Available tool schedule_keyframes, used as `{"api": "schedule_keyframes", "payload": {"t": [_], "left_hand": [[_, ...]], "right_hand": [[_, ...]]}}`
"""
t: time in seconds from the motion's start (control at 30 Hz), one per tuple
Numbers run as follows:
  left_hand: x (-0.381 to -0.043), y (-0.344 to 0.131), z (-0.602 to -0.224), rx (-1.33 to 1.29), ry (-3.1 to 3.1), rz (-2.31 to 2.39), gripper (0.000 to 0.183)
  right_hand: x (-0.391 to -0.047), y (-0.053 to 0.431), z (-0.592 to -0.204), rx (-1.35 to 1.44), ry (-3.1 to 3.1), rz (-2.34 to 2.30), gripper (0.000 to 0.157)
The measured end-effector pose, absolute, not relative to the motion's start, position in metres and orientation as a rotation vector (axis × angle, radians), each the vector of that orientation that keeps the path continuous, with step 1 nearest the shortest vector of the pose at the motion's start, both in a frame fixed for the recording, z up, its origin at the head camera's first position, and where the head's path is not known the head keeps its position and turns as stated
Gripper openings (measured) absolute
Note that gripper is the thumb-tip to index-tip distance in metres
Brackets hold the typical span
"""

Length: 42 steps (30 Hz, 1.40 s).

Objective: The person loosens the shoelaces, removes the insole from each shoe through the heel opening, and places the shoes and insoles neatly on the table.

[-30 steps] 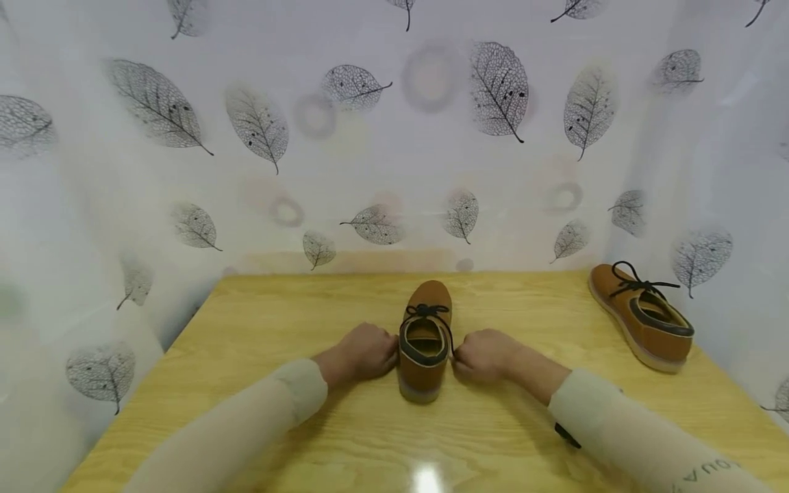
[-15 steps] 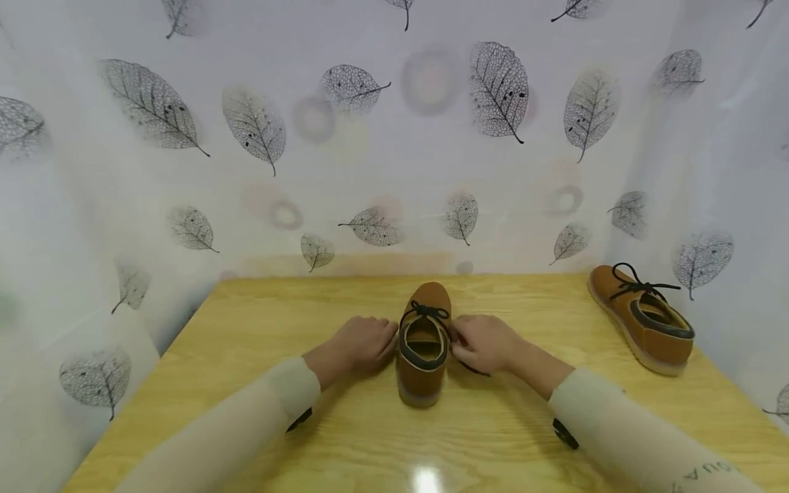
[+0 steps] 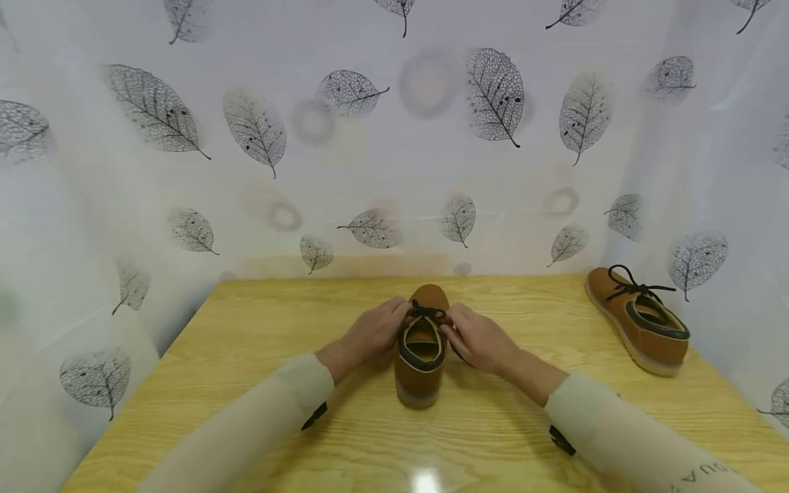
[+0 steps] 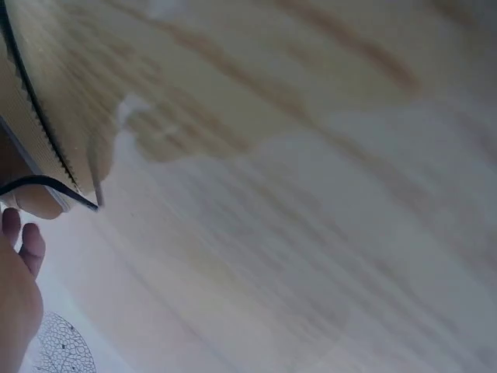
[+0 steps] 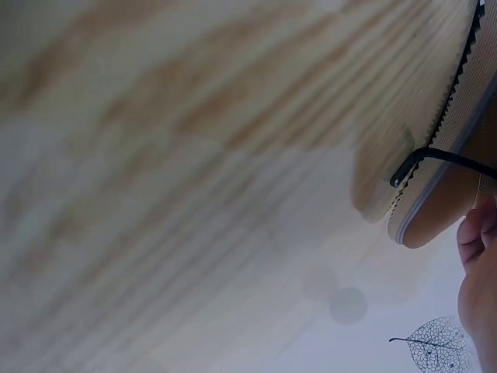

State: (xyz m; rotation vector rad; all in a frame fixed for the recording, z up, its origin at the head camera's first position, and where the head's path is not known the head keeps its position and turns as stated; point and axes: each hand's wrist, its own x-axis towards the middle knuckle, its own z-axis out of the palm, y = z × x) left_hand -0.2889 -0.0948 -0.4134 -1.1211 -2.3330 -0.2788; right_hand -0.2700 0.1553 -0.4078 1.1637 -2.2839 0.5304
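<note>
A brown leather shoe (image 3: 419, 383) stands at the middle of the table, its toe pointing away and its heel toward me. On top, its black shoelace (image 3: 427, 311) is tied in a bow. My left hand (image 3: 373, 333) pinches the bow at its left side. From the right, my right hand (image 3: 483, 340) pinches the other side, its fingers bent inward. A loose shoelace end (image 4: 46, 183) hangs past the sole in the left wrist view. Another shoelace end (image 5: 454, 158) droops over the sole's edge in the right wrist view. The fingertips are partly hidden.
A second brown shoe (image 3: 656, 335) with a tied black lace sits at the table's right side. The wooden table (image 3: 277, 318) has a pale, glossy grain. Behind it hangs a white curtain (image 3: 394, 157) printed with leaves.
Both hands have moved forward from beside the shoe's opening up to the bow. The right hand's lower lace end has shifted with it. Both shoes remain in place.
</note>
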Motion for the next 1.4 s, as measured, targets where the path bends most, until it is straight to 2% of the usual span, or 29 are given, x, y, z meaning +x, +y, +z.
{"api": "schedule_keyframes", "payload": {"t": [0.67,1.0,1.4], "left_hand": [[-0.296,-0.100,-0.413,-1.172,-2.267,-0.010,0.009],[-0.291,-0.105,-0.413,-1.153,-2.282,0.012,0.012],[-0.287,-0.107,-0.414,-1.084,-2.283,0.014,0.007]], "right_hand": [[-0.276,0.162,-0.410,1.167,-2.290,0.169,0.005],[-0.270,0.161,-0.408,1.172,-2.324,0.178,0.006],[-0.271,0.161,-0.410,1.167,-2.310,0.151,0.004]]}}
